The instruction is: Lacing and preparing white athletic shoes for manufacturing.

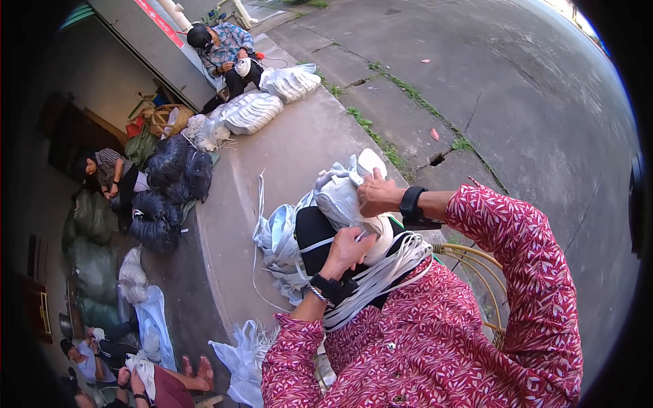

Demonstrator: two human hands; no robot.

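On my lap lies a cream-white, curved piece like a shoe upper (382, 239), between my two hands. My left hand (348, 250) is closed at its left edge, the fingertips pinched against it. My right hand (377, 195) is curled closed just above it; what the fingers hold is hidden. A bundle of long flat white laces (381, 277) drapes across my lap beneath my left wrist. Beyond my hands, stacked white shoe pieces (337, 197) rest by my knee, with a rounded white end (371, 163) uppermost.
Crumpled white plastic bags (280, 238) lie left of my legs. A yellow-brown tubular frame (476, 257) shows at my right. Ahead, a seated person (228, 54) handles a white piece beside bundled white stacks (252, 112). Black bags (160, 214) and other seated people are at left.
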